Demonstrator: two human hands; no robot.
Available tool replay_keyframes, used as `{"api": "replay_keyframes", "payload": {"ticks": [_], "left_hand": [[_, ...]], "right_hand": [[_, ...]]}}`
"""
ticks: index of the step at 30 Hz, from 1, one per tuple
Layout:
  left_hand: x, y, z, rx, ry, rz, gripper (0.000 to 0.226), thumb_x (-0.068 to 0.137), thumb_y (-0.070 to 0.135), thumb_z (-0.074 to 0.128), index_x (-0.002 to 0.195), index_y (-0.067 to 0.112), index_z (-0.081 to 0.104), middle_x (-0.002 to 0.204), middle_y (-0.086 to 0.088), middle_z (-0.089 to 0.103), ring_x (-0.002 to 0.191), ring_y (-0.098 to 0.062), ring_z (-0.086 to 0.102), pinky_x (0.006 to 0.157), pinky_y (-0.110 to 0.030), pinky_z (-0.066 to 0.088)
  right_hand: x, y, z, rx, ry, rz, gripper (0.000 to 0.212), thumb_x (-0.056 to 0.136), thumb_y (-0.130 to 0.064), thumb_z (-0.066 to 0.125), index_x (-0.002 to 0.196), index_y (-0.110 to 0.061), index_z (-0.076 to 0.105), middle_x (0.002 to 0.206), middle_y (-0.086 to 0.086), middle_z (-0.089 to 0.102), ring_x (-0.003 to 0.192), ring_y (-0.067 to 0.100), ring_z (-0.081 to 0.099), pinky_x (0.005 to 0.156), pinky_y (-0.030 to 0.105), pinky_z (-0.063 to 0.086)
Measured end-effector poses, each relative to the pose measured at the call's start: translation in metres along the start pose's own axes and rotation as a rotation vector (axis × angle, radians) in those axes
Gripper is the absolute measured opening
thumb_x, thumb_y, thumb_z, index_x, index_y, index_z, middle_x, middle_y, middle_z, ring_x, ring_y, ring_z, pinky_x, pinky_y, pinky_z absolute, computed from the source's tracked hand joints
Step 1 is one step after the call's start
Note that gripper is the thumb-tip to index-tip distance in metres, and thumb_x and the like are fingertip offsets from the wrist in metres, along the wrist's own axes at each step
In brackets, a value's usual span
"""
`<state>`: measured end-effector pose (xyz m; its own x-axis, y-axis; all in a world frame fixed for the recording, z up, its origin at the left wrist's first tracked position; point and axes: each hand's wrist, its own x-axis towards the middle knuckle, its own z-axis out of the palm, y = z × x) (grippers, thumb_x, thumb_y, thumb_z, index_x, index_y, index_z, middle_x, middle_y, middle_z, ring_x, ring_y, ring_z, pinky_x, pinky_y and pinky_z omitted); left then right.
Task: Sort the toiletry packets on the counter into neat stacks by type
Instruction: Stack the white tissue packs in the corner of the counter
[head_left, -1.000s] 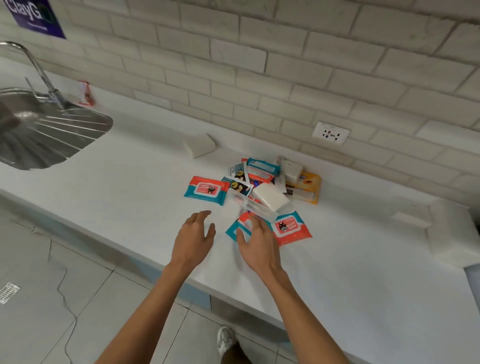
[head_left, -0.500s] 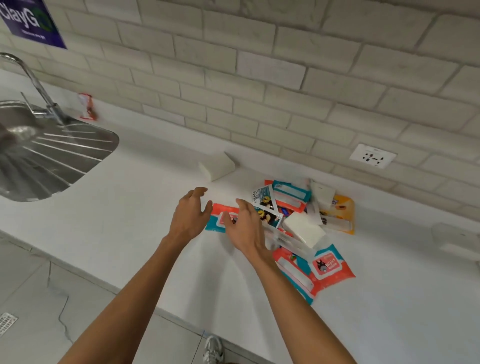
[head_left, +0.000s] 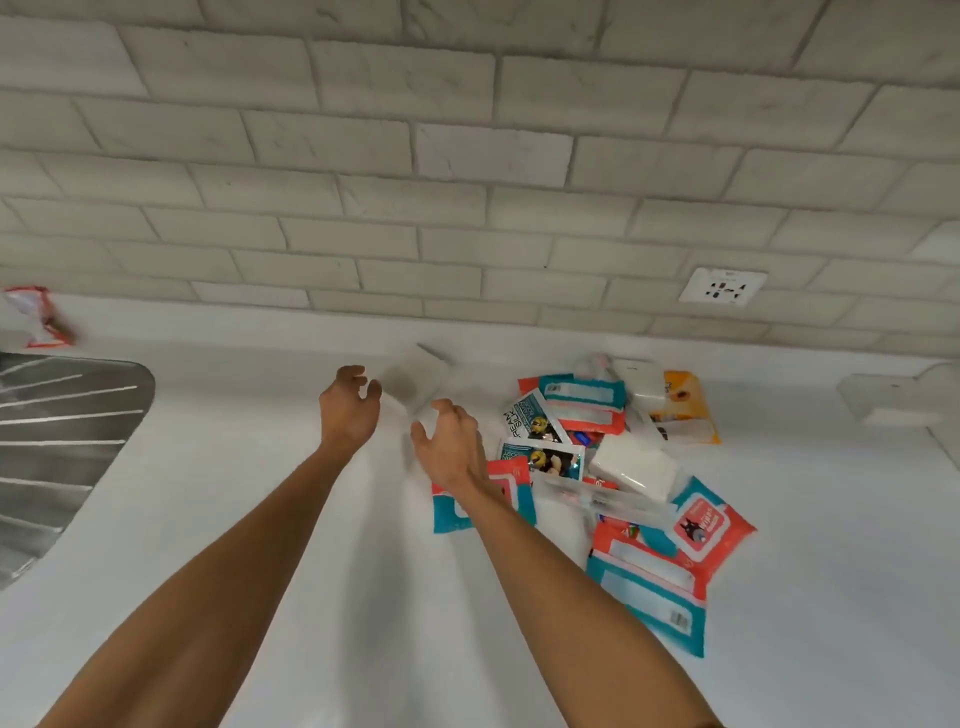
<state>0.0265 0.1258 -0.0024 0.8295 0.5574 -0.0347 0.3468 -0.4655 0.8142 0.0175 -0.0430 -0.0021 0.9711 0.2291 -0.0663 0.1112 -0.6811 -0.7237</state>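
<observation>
A jumbled pile of packets lies on the white counter (head_left: 260, 519) right of centre. It holds several teal-and-red wipes packets (head_left: 649, 587), two printed sachets (head_left: 530, 421), a white tissue pack (head_left: 634, 465), a clear packet (head_left: 602, 496) and a yellow packet (head_left: 685, 410). A blurred white pack (head_left: 421, 374) sits alone near the wall, left of the pile. My left hand (head_left: 349, 410) and my right hand (head_left: 449, 441) hover on either side of it, fingers loosely curled, holding nothing. My right wrist covers part of one wipes packet (head_left: 452, 514).
A steel sink drainboard (head_left: 62, 441) fills the left edge. A red-and-white packet (head_left: 36, 317) lies behind it by the brick wall. A wall socket (head_left: 722, 286) sits above the pile. A white object (head_left: 893, 400) stands at the far right.
Both hands have moved forward from the near wipes packets to the white pack by the wall. The view has come closer to the wall.
</observation>
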Motion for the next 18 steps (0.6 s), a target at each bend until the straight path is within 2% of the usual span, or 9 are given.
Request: {"api": "replay_keyframes", "payload": {"ticks": [3, 5, 8, 12, 15, 18], "left_hand": [[0.025, -0.013, 0.001, 0.012, -0.104, -0.06, 0.041, 0.1, 0.032, 0.059, 0.135, 0.011, 0.056, 0.127, -0.008, 0.067, 0.118, -0.026, 0.063, 0.093, -0.025, 0.043], [0.04, -0.022, 0.002, 0.04, -0.171, -0.073, 0.044, 0.1, 0.034, 0.058, 0.138, 0.012, 0.055, 0.131, -0.007, 0.065, 0.12, -0.025, 0.061, 0.092, -0.024, 0.042], [0.06, -0.031, 0.005, 0.081, -0.207, -0.025, 0.046, 0.101, 0.036, 0.056, 0.14, 0.013, 0.055, 0.134, -0.005, 0.063, 0.122, -0.024, 0.06, 0.1, -0.028, 0.043], [0.087, -0.032, 0.011, 0.094, -0.257, 0.025, 0.044, 0.1, 0.04, 0.057, 0.139, 0.017, 0.058, 0.128, -0.003, 0.067, 0.121, -0.023, 0.06, 0.109, -0.035, 0.044], [0.094, -0.033, 0.016, 0.057, -0.329, 0.055, 0.036, 0.099, 0.032, 0.06, 0.132, 0.018, 0.064, 0.118, 0.002, 0.068, 0.107, -0.017, 0.061, 0.097, -0.032, 0.049], [0.088, -0.034, 0.019, 0.015, -0.341, 0.069, 0.027, 0.097, 0.023, 0.061, 0.122, 0.018, 0.071, 0.106, 0.002, 0.07, 0.098, -0.019, 0.062, 0.083, -0.027, 0.045]], "right_hand": [[0.018, -0.014, 0.022, 0.146, 0.046, 0.142, 0.049, 0.101, -0.044, 0.057, 0.138, -0.011, 0.054, 0.132, 0.018, 0.062, 0.119, 0.038, 0.061, 0.099, 0.041, 0.052], [0.031, -0.022, 0.036, 0.264, 0.113, 0.277, 0.053, 0.102, -0.048, 0.054, 0.139, -0.011, 0.054, 0.134, 0.019, 0.062, 0.123, 0.039, 0.06, 0.101, 0.042, 0.051], [0.049, -0.028, 0.053, 0.339, 0.192, 0.386, 0.051, 0.101, -0.046, 0.056, 0.138, -0.011, 0.053, 0.134, 0.019, 0.061, 0.123, 0.039, 0.061, 0.102, 0.043, 0.052], [0.069, -0.029, 0.068, 0.324, 0.257, 0.424, 0.047, 0.101, -0.036, 0.059, 0.138, -0.009, 0.052, 0.132, 0.021, 0.062, 0.122, 0.04, 0.06, 0.101, 0.043, 0.051], [0.079, -0.032, 0.081, 0.294, 0.256, 0.422, 0.048, 0.101, -0.031, 0.06, 0.144, -0.016, 0.048, 0.131, 0.018, 0.064, 0.122, 0.037, 0.06, 0.099, 0.04, 0.05], [0.082, -0.034, 0.092, 0.31, 0.275, 0.439, 0.049, 0.099, -0.03, 0.06, 0.146, -0.023, 0.048, 0.127, 0.013, 0.066, 0.115, 0.036, 0.064, 0.095, 0.039, 0.053]]}}
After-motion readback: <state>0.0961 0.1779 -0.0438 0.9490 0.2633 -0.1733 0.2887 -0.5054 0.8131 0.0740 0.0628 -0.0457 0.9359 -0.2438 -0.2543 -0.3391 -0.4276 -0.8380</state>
